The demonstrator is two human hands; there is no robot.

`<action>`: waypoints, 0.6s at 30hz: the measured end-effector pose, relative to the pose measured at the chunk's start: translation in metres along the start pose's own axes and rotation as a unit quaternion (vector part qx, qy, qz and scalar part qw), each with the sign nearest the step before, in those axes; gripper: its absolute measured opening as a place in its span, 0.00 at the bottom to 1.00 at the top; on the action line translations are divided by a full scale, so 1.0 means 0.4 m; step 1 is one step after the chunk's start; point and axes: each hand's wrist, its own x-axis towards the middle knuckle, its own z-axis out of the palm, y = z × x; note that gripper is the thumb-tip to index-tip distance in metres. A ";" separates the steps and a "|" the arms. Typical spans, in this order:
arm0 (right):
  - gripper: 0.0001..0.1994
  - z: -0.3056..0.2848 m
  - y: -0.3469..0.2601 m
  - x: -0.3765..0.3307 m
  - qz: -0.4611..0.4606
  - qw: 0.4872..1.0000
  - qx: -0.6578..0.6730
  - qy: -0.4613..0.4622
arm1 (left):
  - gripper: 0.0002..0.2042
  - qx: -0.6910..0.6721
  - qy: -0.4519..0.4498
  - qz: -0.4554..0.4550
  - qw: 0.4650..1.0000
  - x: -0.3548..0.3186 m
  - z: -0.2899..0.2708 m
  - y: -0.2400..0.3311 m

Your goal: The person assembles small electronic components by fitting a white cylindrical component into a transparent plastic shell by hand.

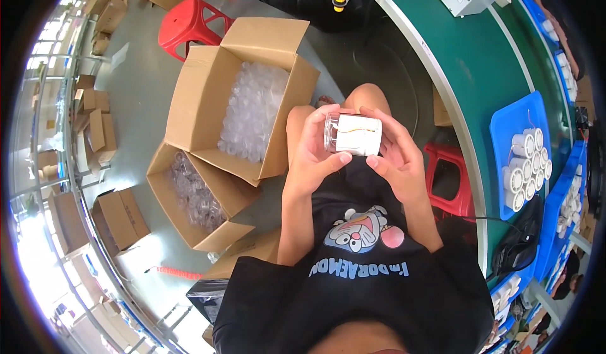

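Above my lap, both hands hold one small cylindrical device (361, 140) lying on its side. Its body is white, and a clear plastic end (330, 133) faces left. Thin wires, one of them orange-brown, run along the white part. My left hand (309, 158) closes round the clear end, thumb at the lower edge. On the other side my right hand (403, 158) grips the white end between thumb and fingers. The undersides of the fingers are hidden behind the device.
An open carton (202, 101) of clear round plastic parts stands left of my knees, with a smaller carton (183, 224) of clear pieces nearer. On the green bench (464, 57) at right lies a blue tray (499, 139) holding several white cylinders. Red stools (183, 22) stand around.
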 end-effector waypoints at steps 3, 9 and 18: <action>0.34 -0.001 -0.020 -0.011 -0.010 0.999 -0.013 -0.044 | 0.35 -0.012 -0.025 0.014 1.000 -0.017 0.011 0.025; 0.35 -0.002 -0.031 -0.022 -0.042 0.990 -0.100 -0.084 | 0.34 -0.007 -0.070 -0.020 0.997 -0.028 0.010 0.030; 0.34 -0.007 -0.024 -0.027 -0.050 0.983 -0.152 -0.086 | 0.34 -0.001 -0.057 -0.037 0.998 -0.041 0.003 0.023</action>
